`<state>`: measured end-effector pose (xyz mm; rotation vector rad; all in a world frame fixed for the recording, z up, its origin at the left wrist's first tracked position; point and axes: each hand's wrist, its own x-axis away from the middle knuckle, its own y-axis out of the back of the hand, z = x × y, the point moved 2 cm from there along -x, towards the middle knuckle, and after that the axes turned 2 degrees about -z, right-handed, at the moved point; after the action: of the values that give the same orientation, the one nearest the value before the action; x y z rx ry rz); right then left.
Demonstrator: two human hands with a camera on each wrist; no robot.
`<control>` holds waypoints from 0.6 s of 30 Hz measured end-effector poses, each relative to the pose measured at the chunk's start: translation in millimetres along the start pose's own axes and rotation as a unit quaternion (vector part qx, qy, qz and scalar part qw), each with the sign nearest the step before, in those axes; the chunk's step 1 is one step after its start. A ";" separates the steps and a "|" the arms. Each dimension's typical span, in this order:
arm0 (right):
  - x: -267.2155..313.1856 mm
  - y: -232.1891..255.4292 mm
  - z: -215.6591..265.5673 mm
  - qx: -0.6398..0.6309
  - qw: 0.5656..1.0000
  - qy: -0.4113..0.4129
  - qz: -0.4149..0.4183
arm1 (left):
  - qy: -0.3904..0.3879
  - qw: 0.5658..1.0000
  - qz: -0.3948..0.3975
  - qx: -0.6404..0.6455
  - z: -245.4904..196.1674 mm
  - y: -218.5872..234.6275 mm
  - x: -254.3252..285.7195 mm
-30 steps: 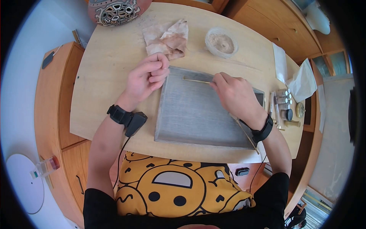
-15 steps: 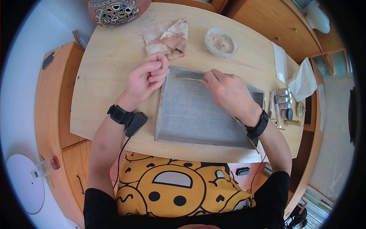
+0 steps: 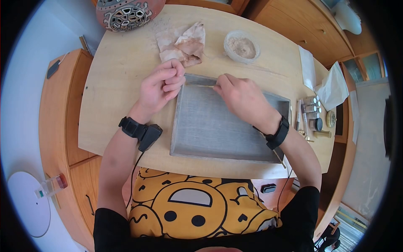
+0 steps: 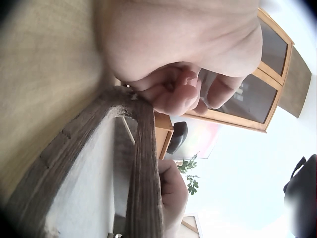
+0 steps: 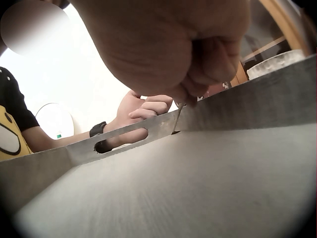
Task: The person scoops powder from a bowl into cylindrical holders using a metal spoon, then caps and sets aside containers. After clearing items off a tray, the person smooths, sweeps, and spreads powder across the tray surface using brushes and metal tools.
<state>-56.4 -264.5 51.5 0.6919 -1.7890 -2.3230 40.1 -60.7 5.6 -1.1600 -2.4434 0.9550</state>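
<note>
My right hand [image 3: 245, 98] pinches a thin brass-coloured stick [image 3: 200, 85] over the far side of a grey wooden tray [image 3: 212, 130]. In the right wrist view the stick [image 5: 177, 121] points down, its tip right at an inner corner of the tray. The upper part of the stick is hidden by the fingers. Beside that same corner, outside the tray, my left hand [image 3: 159, 86] rests with loosely curled fingers and nothing visible in them. In the left wrist view those fingers [image 4: 173, 99] are close by the tray's corner.
Beyond the tray lie a stained, crumpled cloth [image 3: 181, 44] and a glass bowl [image 3: 242, 46] of beige powder. A second thin stick [image 3: 279, 158] leans over the tray's near right edge. Several small jars [image 3: 311, 108] stand to the right, a pierced clay pot [image 3: 128, 14] at the far left.
My right hand has moved left along the tray's far side, bringing the stick's tip from partway along it to the far left corner. The left hand has stayed in place.
</note>
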 end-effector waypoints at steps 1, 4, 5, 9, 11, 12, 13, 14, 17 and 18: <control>1.5 -1.9 -0.4 -0.005 1.000 -0.002 -0.005 | -0.001 1.000 0.001 0.002 -0.2 0.5 -0.2; 2.5 -0.7 2.1 -0.012 1.000 -0.003 -0.014 | -0.005 1.000 0.013 0.021 1.5 4.6 -0.6; 2.8 0.1 3.4 -0.015 1.000 -0.002 -0.017 | -0.005 1.000 0.013 0.021 1.5 4.6 -0.7; 4.2 2.5 4.1 -0.019 1.000 -0.001 -0.023 | -0.008 1.000 0.016 0.020 1.2 4.5 -0.4; 5.0 4.7 4.0 -0.023 1.000 -0.006 -0.020 | -0.009 1.000 0.018 0.019 0.8 4.3 -0.8; 6.3 6.1 4.2 -0.023 0.999 -0.007 -0.021 | -0.011 1.000 0.017 0.017 0.6 4.1 -0.4; 8.0 8.0 4.1 -0.032 0.999 -0.014 -0.025 | -0.012 1.000 0.015 0.015 0.5 4.1 0.2; 9.6 10.4 3.5 -0.040 0.999 -0.020 -0.028 | -0.012 1.000 0.015 0.014 0.4 4.3 0.5; 18.8 25.2 -5.6 -0.069 0.995 -0.062 -0.047 | -0.011 1.000 0.021 0.016 -0.5 4.9 -0.4; 19.8 30.4 -10.5 -0.068 0.995 -0.062 -0.046 | -0.013 1.000 0.022 0.014 -0.2 5.3 -0.7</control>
<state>-74.7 -289.9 72.6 0.6365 -1.6577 -2.5737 43.8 -58.7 2.3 -1.2023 -2.4262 1.0209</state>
